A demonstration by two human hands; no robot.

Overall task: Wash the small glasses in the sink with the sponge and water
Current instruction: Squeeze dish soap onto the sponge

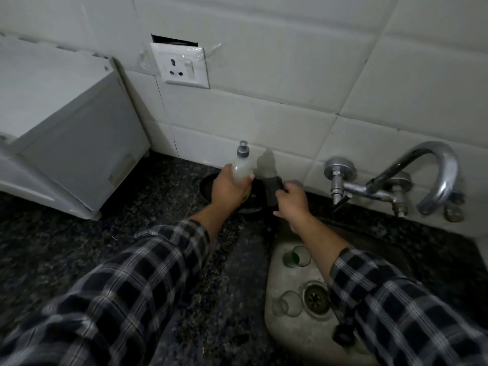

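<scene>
Your left hand (225, 190) grips a translucent bottle (241, 166), grey cap uppermost, above a dark round dish (204, 184) at the far edge of the speckled surface (132, 220). Just to its right, your right hand (293, 203) curls its fingers round a dark sponge (273, 187), which stands close beside the bottle. In the sink (290, 336), near right, two small glasses appear to lie on their sides: the far glass (297, 256), green at its base, and the near glass (287, 303), clear, just left of the drain (315, 298). A chrome tap (435, 175) projects from the tiled wall at far right; a socket (182, 66) and a white appliance (66, 128) lie far left.
</scene>
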